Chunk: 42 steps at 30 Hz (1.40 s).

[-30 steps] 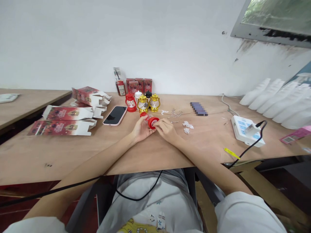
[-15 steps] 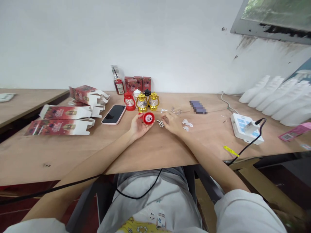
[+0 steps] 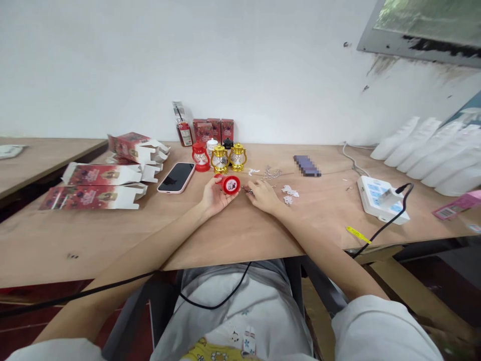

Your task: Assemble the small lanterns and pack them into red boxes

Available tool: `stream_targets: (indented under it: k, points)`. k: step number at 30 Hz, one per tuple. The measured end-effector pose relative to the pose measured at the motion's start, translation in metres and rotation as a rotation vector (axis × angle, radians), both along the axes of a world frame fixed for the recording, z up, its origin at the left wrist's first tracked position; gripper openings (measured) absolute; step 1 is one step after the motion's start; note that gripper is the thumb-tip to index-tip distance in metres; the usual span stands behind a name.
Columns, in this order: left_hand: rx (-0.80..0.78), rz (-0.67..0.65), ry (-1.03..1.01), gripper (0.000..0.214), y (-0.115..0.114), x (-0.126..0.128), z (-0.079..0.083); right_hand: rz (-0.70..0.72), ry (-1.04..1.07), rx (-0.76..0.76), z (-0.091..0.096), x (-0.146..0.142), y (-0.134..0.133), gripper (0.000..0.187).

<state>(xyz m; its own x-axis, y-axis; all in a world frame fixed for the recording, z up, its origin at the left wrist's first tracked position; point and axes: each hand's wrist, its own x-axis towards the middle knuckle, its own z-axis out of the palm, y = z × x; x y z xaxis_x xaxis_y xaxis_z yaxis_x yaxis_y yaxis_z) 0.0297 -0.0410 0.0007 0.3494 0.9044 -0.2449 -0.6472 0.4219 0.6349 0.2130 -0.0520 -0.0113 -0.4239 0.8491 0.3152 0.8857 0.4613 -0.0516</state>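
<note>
My left hand (image 3: 216, 196) is closed around a small red lantern (image 3: 231, 185), tipped so that its round base faces me. A pale disc with a dark and pink print shows inside the red rim. Just right of it, my right hand (image 3: 263, 195) rests low on the table with its fingers bent and drawn together. They cover the spot where small round silver pieces lie, and what is at the fingertips is hidden. Behind the hands stand two gold lanterns (image 3: 238, 157), a red lantern (image 3: 201, 157), a white one (image 3: 211, 145) and a black one (image 3: 227, 144).
Small metal pieces (image 3: 271, 173) and white bits (image 3: 290, 191) lie right of my hands. To the left are a phone (image 3: 176, 177) and flattened red boxes (image 3: 101, 173). A power strip (image 3: 381, 199) with a plugged cable sits at right, near stacked white forms (image 3: 428, 155).
My right hand has moved slightly left and down over the small silver discs, which it now covers. The red lantern in my left hand has shifted very slightly right.
</note>
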Motion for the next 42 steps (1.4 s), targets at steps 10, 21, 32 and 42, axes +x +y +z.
stream_targets:
  k: [10,21,32,42]
  points:
    - [0.012,-0.017,-0.009,0.026,0.001,0.000,-0.002,0.043,0.067,0.013,-0.001,-0.004,-0.001,0.016]
    - [0.026,-0.028,0.011,0.026,0.001,0.000,-0.002,0.055,0.048,-0.014,-0.003,-0.005,-0.001,0.017]
    - [0.038,-0.047,0.006,0.025,0.001,-0.001,-0.002,0.163,0.519,0.008,-0.010,-0.001,0.006,0.018]
    - [0.023,-0.021,-0.001,0.021,-0.002,0.000,0.000,0.165,1.090,-0.234,-0.017,-0.004,0.014,0.011]
